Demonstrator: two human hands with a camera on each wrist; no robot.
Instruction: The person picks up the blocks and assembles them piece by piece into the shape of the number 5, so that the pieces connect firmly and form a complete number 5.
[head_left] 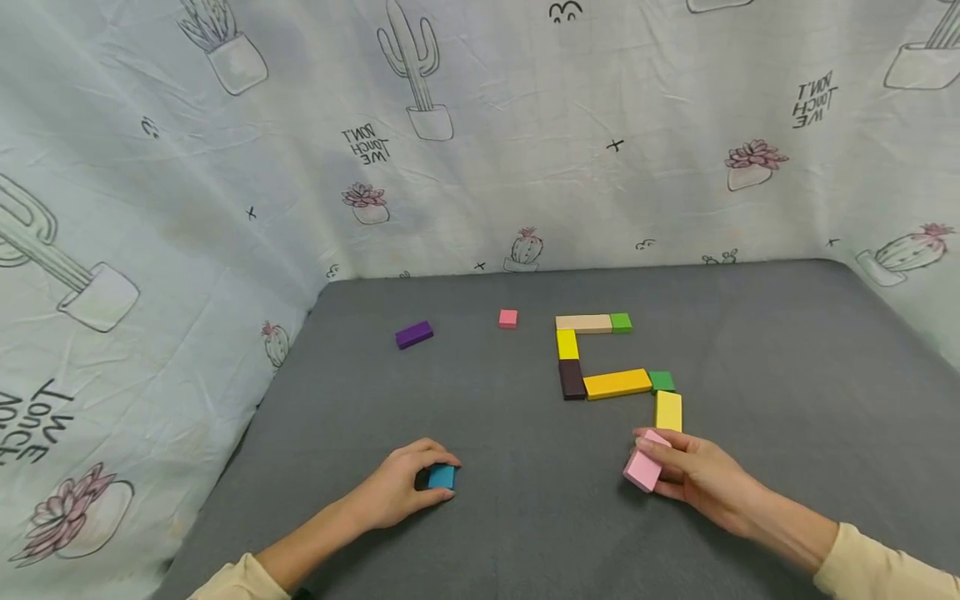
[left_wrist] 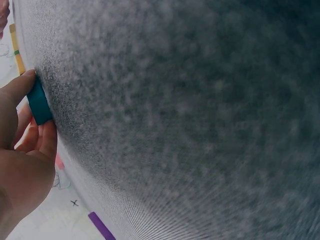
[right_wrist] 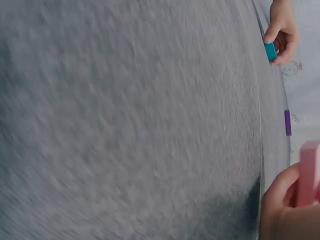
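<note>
My left hand (head_left: 400, 490) pinches a small blue block (head_left: 442, 477) between thumb and fingers at the table's near left; the left wrist view shows the same teal-blue block (left_wrist: 39, 102) upright in the grip. On the other side, my right hand (head_left: 705, 479) holds a pink block (head_left: 647, 463), tilted, just in front of a yellow block (head_left: 669, 411). That yellow block ends a winding line of blocks: a green one (head_left: 662, 382), an orange-yellow one (head_left: 617, 384), a dark brown one (head_left: 572, 380), a yellow one (head_left: 567, 344), a beige one (head_left: 583, 324) and a bright green one (head_left: 621, 322).
A purple block (head_left: 414, 335) lies alone at the far left of the grey table (head_left: 480, 550). Nearer the line sits a small coral-pink block (head_left: 508, 319). A white cloth printed with cacti (head_left: 480, 167) hangs behind and to the left.
</note>
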